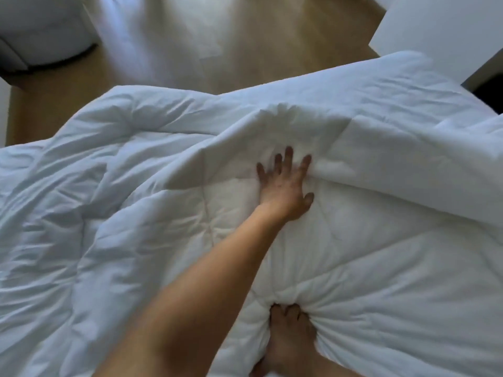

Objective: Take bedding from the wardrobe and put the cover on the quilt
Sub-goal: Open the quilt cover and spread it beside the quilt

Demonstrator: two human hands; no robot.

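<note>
Left hand (283, 186): I see it flat, fingers spread, pressing the quilt (136, 213).
Right hand (291, 333): it grips bunched quilt.
Around: wooden floor (258, 36), white cabinet (441, 31) beyond.

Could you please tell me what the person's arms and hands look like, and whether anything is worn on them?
Both are bare. The left hand and its forearm show no sleeve, glove, watch or bracelet. The right hand is ungloved too, with little of its wrist in view. The blur would hide any rings.
</note>
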